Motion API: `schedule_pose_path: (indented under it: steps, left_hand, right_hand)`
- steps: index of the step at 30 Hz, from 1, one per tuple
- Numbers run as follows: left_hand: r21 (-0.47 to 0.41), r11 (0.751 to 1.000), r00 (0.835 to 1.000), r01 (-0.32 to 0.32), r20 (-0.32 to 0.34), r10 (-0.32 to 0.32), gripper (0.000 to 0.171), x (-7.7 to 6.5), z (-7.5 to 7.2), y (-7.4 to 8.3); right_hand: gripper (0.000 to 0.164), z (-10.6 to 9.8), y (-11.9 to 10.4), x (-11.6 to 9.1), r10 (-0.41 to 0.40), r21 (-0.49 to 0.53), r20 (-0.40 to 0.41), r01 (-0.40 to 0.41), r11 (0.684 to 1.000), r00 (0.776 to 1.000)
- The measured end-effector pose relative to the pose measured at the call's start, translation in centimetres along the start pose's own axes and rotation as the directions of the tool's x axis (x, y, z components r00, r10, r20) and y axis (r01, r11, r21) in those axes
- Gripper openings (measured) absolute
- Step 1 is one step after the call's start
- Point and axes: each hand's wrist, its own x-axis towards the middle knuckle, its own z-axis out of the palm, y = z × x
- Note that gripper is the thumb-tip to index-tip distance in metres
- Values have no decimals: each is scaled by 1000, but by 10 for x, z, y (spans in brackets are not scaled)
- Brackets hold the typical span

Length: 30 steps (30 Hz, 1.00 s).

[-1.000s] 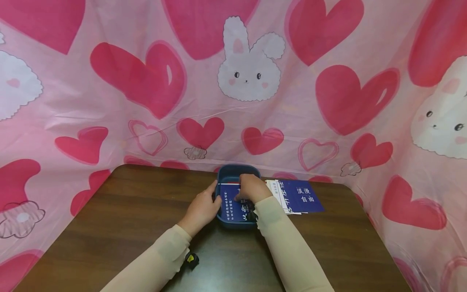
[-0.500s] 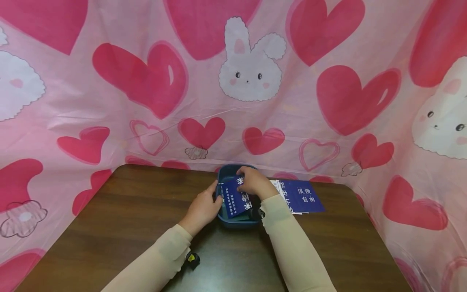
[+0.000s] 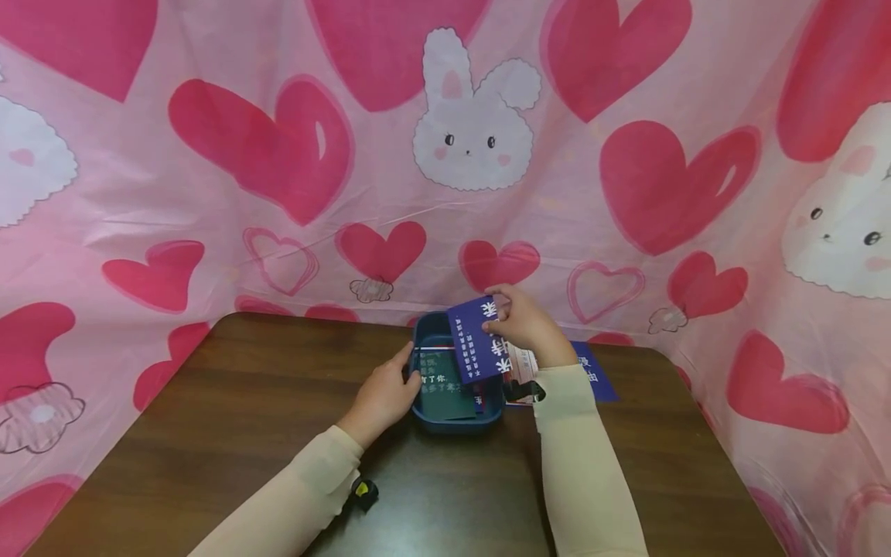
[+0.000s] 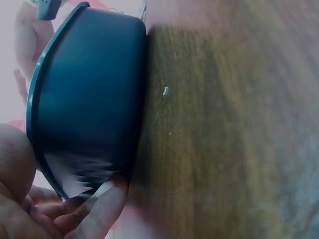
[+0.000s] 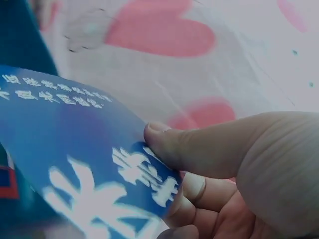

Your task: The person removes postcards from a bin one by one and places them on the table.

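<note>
A dark blue plastic box [image 3: 455, 427] stands on the table. My left hand [image 3: 381, 396] grips its left side, thumb at the rim and fingers along the outer wall, as the left wrist view also shows. Inside lies a green card [image 3: 445, 394] with white characters, and parts of other cards show under it. Pinched between thumb and fingers of my right hand [image 3: 527, 325] is a blue card [image 3: 473, 348] with large white characters. It is raised and tilted over the box's right side. In the right wrist view the blue card [image 5: 75, 129] bends slightly.
Right of the box lie several spread cards, a blue one [image 3: 595, 375] outermost, partly hidden behind my right hand and wrist. The brown wooden table [image 3: 292, 371] ends at a pink curtain [image 3: 390, 170] with hearts and rabbits.
My right hand has lifted the blue card from the box and moved it up and to the right, uncovering the green card. The left hand has stayed on the box.
</note>
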Motion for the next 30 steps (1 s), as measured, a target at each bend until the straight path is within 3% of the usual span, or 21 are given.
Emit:
schedule_pose_path:
  steps: [7, 12, 17, 23, 30]
  left_hand:
    - [-7, 1000, 1000, -7, 7, 7, 71, 0, 0, -1]
    - [-7, 1000, 1000, -9, 5, 9, 72, 0, 1, -1]
    - [3, 1000, 1000, -12, 2, 12, 72, 1, 1, -2]
    - [6, 1000, 1000, -6, 7, 6, 72, 1, 0, -4]
    - [9, 1000, 1000, -11, 8, 11, 72, 1, -1, -2]
  right_hand:
    - [72, -38, 14, -17, 24, 83, -42, -20, 996, 999]
    - [73, -62, 30, -28, 63, 17, -127, -61, 998, 990]
    - [79, -78, 62, -35, 102, -16, -229, -109, 994, 968]
    - [87, -91, 97, -36, 217, -17, -246, -228, 973, 945]
    - [83, -87, 131, -33, 331, 36, -250, -333, 942, 910]
